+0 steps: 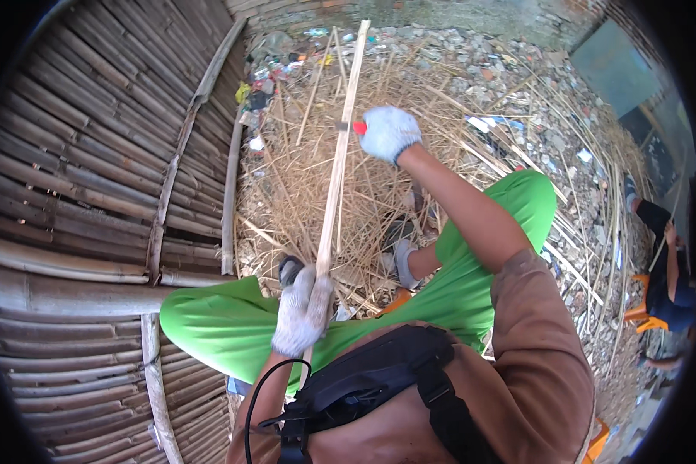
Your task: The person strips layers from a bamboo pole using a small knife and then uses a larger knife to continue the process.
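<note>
A long pale strip of split bamboo (338, 174) slants away from my lap toward the wall. My left hand (302, 311), in a whitish knitted glove, is wrapped round its near part, and a short end shows below the hand. My right hand (389, 134), gloved too, is closed on a knife with a red handle (359, 127). The knife's dark blade (343, 126) lies across the strip in its far half. Most of the handle is hidden in the glove.
Bamboo slat walling (93, 170) runs close on my left. Shavings (394, 185) and thin strips cover the rubble ground (549, 131). A brick wall (441, 15) stands at the back. Another person (669, 271) sits on an orange chair (640, 305) at the far right.
</note>
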Demonstrator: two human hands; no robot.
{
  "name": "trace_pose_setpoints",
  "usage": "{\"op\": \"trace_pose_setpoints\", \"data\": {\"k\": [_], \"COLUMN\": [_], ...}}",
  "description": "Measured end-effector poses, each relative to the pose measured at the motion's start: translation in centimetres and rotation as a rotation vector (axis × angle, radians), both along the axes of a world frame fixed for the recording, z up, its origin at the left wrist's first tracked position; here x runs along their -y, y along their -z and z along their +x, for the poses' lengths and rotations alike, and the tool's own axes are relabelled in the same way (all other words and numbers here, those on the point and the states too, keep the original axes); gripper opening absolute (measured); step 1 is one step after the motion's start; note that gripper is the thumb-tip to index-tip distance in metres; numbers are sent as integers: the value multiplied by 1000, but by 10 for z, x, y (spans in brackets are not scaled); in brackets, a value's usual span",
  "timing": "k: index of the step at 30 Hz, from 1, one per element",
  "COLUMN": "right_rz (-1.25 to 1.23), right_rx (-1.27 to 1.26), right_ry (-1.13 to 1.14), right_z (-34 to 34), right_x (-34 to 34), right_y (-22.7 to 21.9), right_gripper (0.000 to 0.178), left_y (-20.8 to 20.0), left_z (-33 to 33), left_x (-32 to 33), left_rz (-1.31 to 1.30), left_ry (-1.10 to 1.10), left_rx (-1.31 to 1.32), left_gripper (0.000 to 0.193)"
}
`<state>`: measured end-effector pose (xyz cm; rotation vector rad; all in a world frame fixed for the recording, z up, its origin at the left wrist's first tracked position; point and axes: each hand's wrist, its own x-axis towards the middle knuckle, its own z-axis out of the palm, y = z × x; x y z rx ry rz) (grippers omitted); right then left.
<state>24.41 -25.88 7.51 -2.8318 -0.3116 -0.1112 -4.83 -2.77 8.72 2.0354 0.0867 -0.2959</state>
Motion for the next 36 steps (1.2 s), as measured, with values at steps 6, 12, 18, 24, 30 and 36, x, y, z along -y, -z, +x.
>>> {"op": "trace_pose_setpoints", "data": {"k": [6, 12, 18, 24, 30, 36], "right_rz": [33, -59, -53, 83, 54, 53], "right_rx": [-75, -18, -106, -201, -136, -189], "right_ry": [387, 596, 340, -34, -258, -428], "right_z": [105, 150, 107, 12, -34, -88], "right_x": [117, 274, 175, 32, -45, -81], "right_y": [-31, 3, -3, -24, 17, 29], "right_gripper": [43, 51, 55, 42, 37, 29], "left_y": [49, 30, 14, 21, 25, 25], "left_z": [-93, -84, -20, 28, 54, 58], "left_x": [-46, -57, -30, -24, -13, -17], "left_rz": [259, 105, -458, -553, -579, -548], "left_ry": [107, 73, -163, -246, -215, -251], "left_rx": [25, -62, -120, -56, -75, -44], "left_gripper": [30, 40, 30, 28, 21, 17]}}
